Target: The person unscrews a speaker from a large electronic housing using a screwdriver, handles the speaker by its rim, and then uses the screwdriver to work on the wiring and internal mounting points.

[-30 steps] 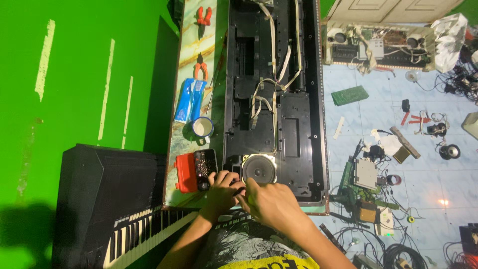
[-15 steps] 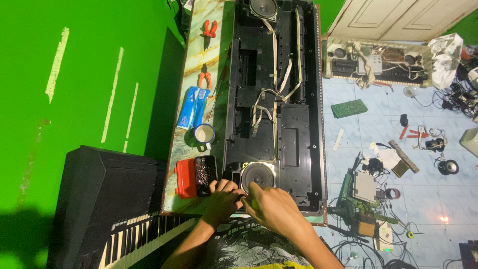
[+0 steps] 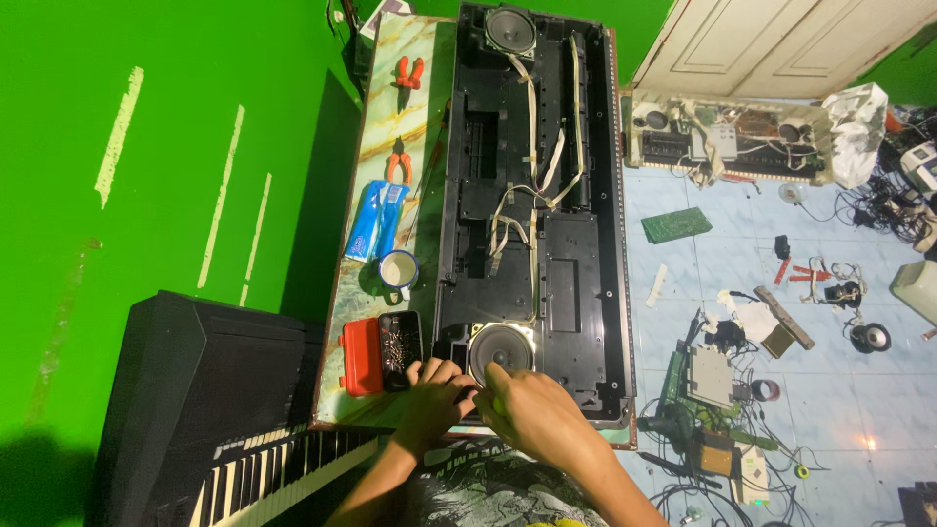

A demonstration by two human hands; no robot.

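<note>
Opened black keyboard casing [image 3: 532,195], long, running from top centre of frame to lower centre, lying on marble-patterned table [image 3: 390,117]. Round speaker [image 3: 501,347] at casing's near end, second speaker [image 3: 510,29] at far end; pale ribbon cables [image 3: 532,185] across middle.

Left hand [image 3: 437,395], lower centre, fingers curled at casing's near edge just left of near speaker; grasp not discernible. Right hand [image 3: 532,415], beside it, fingers bent down onto same corner, touching speaker rim; held item, if any, hidden.

Left of casing: red parts box [image 3: 363,356], white mug [image 3: 397,269], blue packet [image 3: 375,219], orange-handled pliers [image 3: 395,161]. Piano keys [image 3: 273,468] lower left.
</note>
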